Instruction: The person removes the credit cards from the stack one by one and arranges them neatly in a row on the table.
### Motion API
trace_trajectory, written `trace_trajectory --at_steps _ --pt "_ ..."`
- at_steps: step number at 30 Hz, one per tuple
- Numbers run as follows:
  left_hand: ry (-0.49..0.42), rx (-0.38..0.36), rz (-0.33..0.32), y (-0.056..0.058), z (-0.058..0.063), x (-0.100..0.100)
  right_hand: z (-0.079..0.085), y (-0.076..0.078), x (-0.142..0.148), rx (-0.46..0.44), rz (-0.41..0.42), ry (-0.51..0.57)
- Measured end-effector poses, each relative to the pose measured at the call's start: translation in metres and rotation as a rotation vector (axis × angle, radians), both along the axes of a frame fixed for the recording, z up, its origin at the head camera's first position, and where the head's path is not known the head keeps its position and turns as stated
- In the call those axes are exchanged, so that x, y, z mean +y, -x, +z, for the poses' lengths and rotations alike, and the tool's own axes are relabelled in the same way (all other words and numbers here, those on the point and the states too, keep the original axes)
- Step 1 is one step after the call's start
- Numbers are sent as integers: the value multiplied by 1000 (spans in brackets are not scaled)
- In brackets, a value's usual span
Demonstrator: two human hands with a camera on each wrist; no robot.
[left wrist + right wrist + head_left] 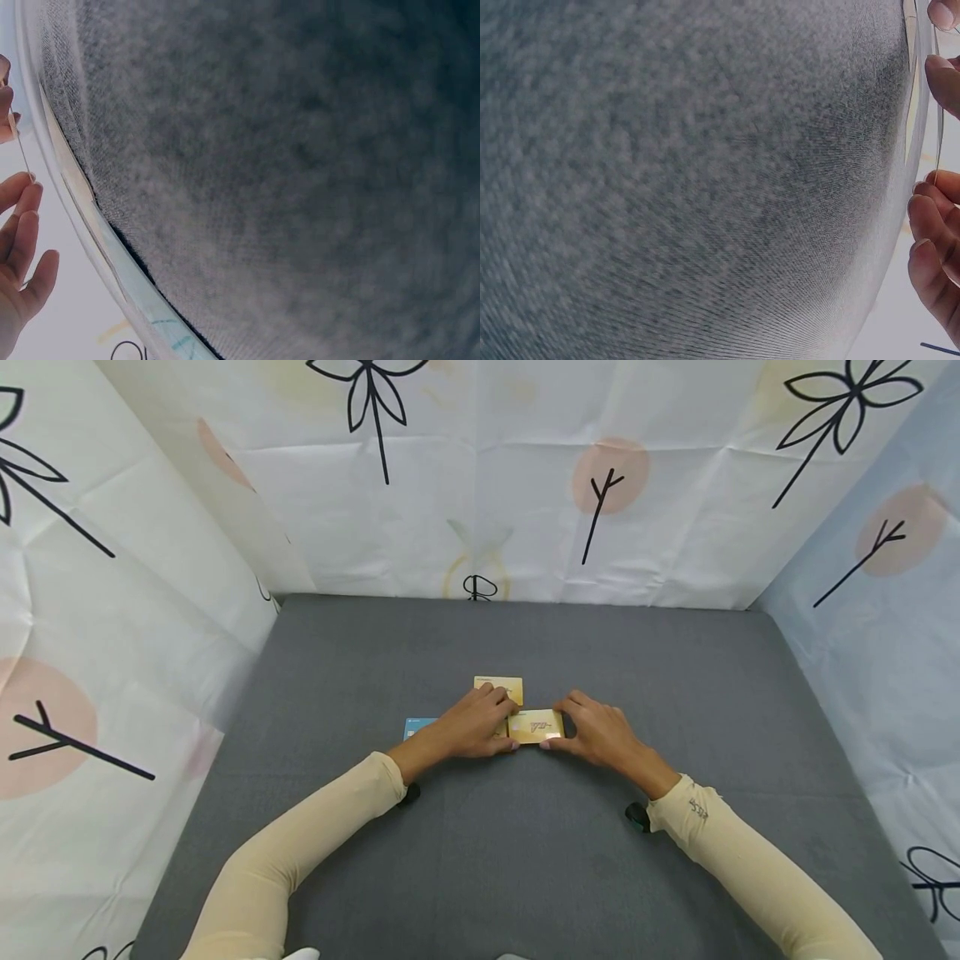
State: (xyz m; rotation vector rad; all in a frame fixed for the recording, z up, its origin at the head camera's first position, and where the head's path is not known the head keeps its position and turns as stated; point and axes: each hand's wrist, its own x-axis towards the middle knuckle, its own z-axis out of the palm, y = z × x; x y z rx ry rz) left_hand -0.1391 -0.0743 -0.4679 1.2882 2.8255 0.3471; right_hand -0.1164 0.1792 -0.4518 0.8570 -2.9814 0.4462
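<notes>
A yellow card (536, 727) is held between both hands over the grey table. My left hand (472, 727) pinches its left side, thumb at the near corner and fingers at the far one. Opposite, the thumb and fingers of my right hand (600, 735) grip its right side. Another yellow card (514, 687) lies just beyond, partly covered by the left fingers. A sliver of yellow also shows under the left hand. To the left, a blue card (417, 726) peeks out from behind that hand. In the wrist views the held card appears edge-on as a thin line.
The grey tabletop (525, 860) spreads around the hands. Patterned white cloth walls (525, 543) enclose its back, left and right sides. At the bottom edge, a small pale object (512, 957) just shows.
</notes>
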Motion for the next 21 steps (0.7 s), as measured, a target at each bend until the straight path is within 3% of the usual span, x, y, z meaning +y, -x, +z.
trace_trajectory --at_steps 21 --pt "0 6 -13 -3 2 5 -3 -4 6 9 2 11"
